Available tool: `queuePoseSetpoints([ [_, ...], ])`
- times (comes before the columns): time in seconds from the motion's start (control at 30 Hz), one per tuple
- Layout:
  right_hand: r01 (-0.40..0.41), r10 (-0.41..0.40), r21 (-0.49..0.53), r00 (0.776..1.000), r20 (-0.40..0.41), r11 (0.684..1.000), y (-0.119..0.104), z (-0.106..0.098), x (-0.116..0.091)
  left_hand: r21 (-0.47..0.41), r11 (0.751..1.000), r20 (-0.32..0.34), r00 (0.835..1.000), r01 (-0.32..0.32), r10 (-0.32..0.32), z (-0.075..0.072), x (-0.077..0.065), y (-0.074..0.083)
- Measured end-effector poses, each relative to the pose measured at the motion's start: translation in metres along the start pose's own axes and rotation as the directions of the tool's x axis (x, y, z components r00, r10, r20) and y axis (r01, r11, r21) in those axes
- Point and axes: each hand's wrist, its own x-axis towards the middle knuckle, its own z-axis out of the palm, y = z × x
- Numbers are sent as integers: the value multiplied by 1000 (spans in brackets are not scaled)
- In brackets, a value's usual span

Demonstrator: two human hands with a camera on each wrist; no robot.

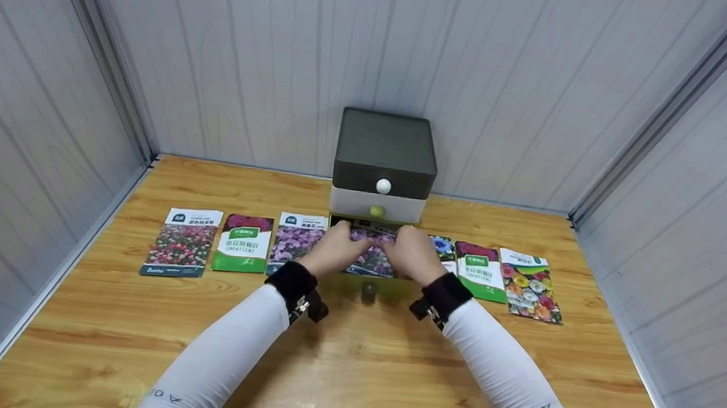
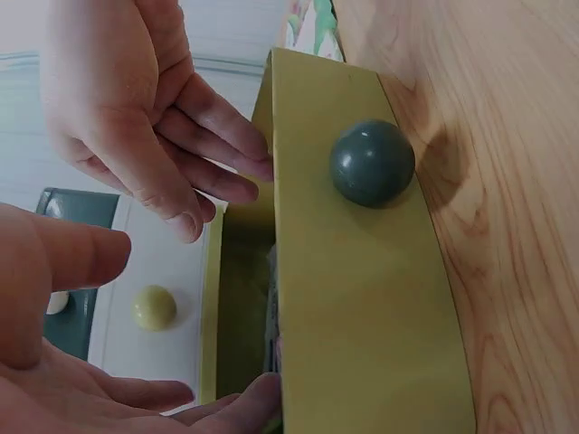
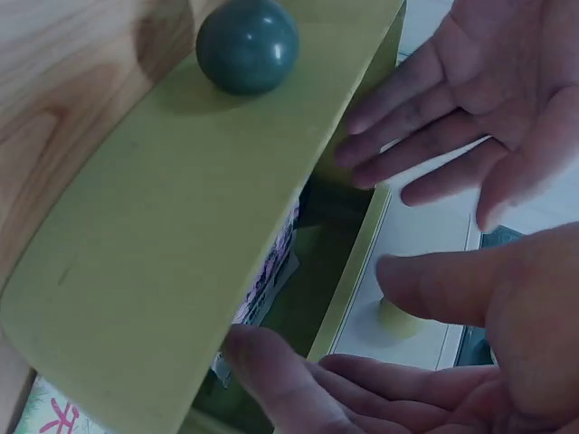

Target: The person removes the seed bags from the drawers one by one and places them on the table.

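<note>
Grip loose at the drawer (image 2: 353, 298), both hands holding nothing that shows

Head view: the left hand (image 1: 337, 251) and right hand (image 1: 413, 253) come together at the centre of the frame, over the pulled-out drawer, thumbs turned toward each other. Between them a purple flower packet (image 1: 370, 261) lies in the drawer; I cannot tell whether fingertips press it. Other packets lie on the counter (image 1: 357, 366) at left (image 1: 243, 245) and right (image 1: 481, 273) of the frame. Settling the packet seems the step in hand; flat, relaxed fingers would spare its corners.

Left wrist view: the left hand fills the lower left, thumb apart from its fingers, one fingertip just inside the front panel (image 3: 154, 235). At upper left the right hand's fingers reach toward the panel's edge. The dark knob (image 2: 372, 163), right of centre, is best left alone meanwhile.

Right wrist view: the right hand lies lower right, thumb apart; the left hand's fingers spread at upper right. Below centre, the packet's edge shows behind the panel. Even pressure from both sides should keep it below the rim.
</note>
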Motion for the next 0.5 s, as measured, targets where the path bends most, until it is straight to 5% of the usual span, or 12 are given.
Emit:
queuePoseSetpoints([
  [0.4,-5,10,-84,998,61,996,-2,5,11,95,996,28,1000,4,-6,6,15,-2],
  [0.43,-9,15,-86,997,72,996,0,6,13,89,996,27,999,-20,18,10,25,-14],
  [0.5,20,-14,-94,998,64,995,26,28,36,91,996,36,999,-16,12,11,28,-15],
])
